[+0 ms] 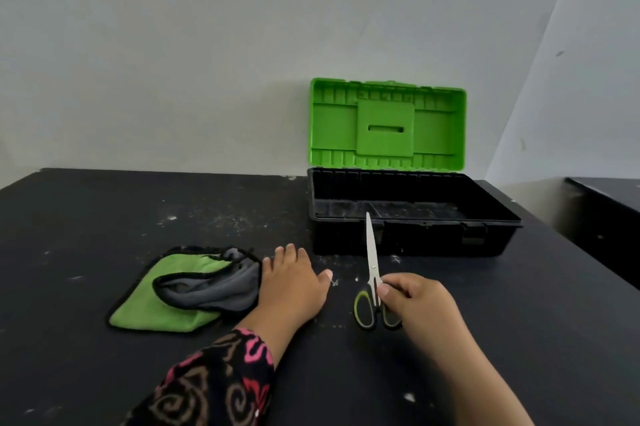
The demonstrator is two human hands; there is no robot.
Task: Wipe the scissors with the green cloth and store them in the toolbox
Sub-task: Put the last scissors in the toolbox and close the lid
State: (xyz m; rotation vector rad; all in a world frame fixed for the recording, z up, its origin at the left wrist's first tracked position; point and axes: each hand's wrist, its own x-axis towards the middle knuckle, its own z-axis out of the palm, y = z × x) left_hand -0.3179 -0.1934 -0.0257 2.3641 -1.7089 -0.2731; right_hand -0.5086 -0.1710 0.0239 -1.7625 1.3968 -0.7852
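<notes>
The black plastic toolbox (415,238) stands with its bright green lid (388,124) swung upright before the pale wall (173,62), so its tray is reachable from above; only its low front rim rises between my right hand (415,301) and the inside; open dark speckled tabletop (138,211) stretches left of the box; the crumpled green-and-grey cloth (180,290) lies just beside my left hand (294,283), on its left.

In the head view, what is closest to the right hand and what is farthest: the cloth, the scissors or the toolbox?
1. scissors: pinched in the right hand itself.
2. toolbox: just beyond the hand, at the back.
3. cloth: far off left, past the left hand.
</notes>
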